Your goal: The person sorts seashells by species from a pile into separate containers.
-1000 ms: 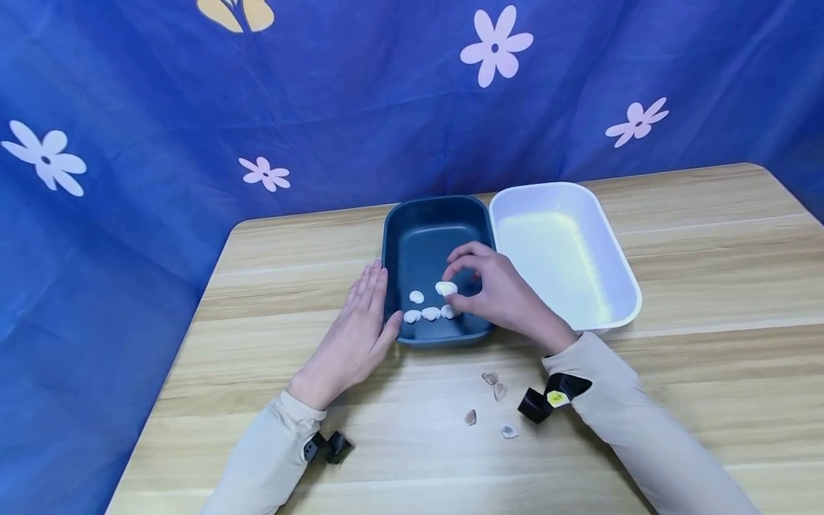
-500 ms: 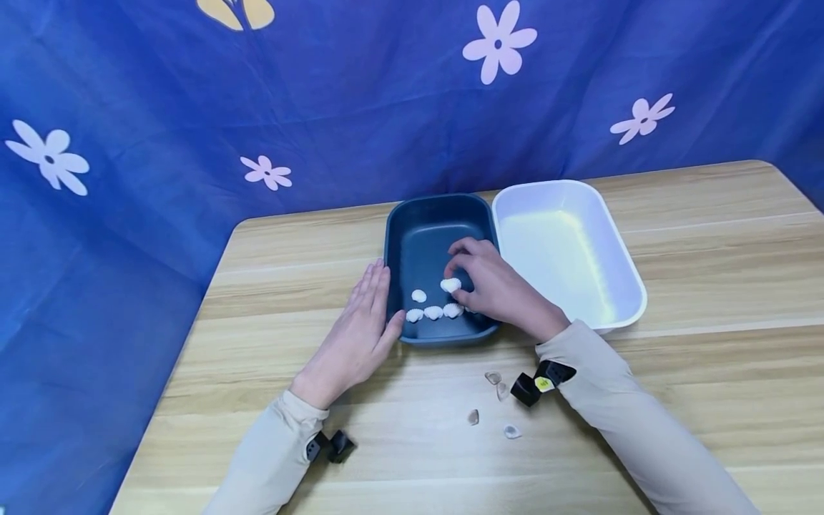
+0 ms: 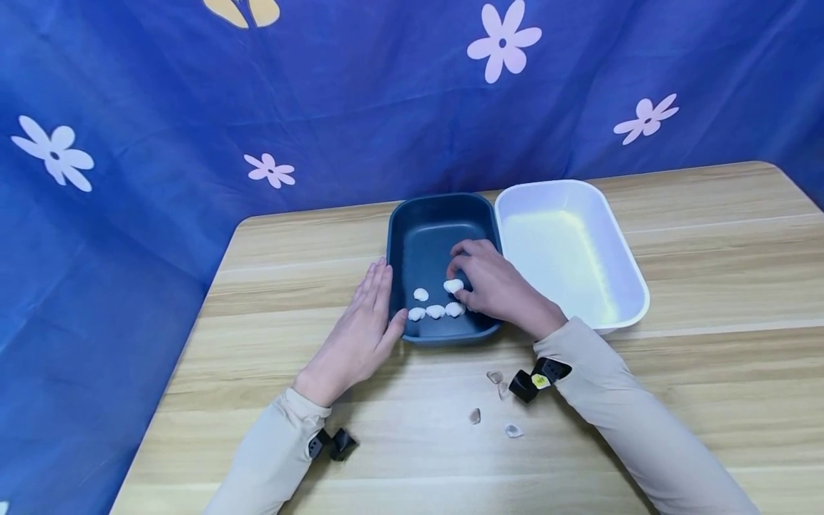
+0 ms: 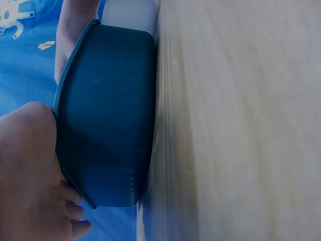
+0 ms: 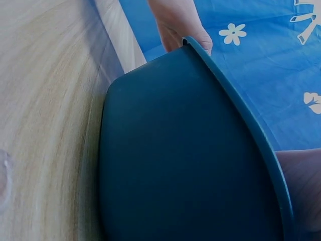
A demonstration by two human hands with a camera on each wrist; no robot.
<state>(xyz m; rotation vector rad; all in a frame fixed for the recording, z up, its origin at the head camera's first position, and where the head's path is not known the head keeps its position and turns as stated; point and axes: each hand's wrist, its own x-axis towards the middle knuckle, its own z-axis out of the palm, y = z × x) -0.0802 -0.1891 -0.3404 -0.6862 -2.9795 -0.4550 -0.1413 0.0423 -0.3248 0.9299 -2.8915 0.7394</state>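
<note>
In the head view a dark blue tray point(image 3: 444, 339) stands on the table. My right hand point(image 3: 492, 282) reaches inside it and pinches a white ribbed seashell point(image 3: 453, 286) between thumb and fingers, low over the tray floor. Three white shells point(image 3: 435, 312) line the near side, and another white shell point(image 3: 421, 295) lies just behind the left one. My left hand point(image 3: 357, 325) rests along the tray's left rim, its fingers straight and together, the thumb at the near left corner. Both wrist views show mostly the outer wall of the dark tray point(image 4: 108, 110).
A white tray point(image 3: 637, 286) stands right beside the dark one. Several small brownish and grey shells lie on the wooden table point(image 3: 412, 458) in front, among them a grey shell point(image 3: 513, 430) and a brown shell point(image 3: 475, 415). A blue flowered cloth point(image 3: 360, 107) hangs behind.
My right hand has shifted slightly within the dark tray, lowering the pinched shell behind the near row. The left hand stays on the rim.
</note>
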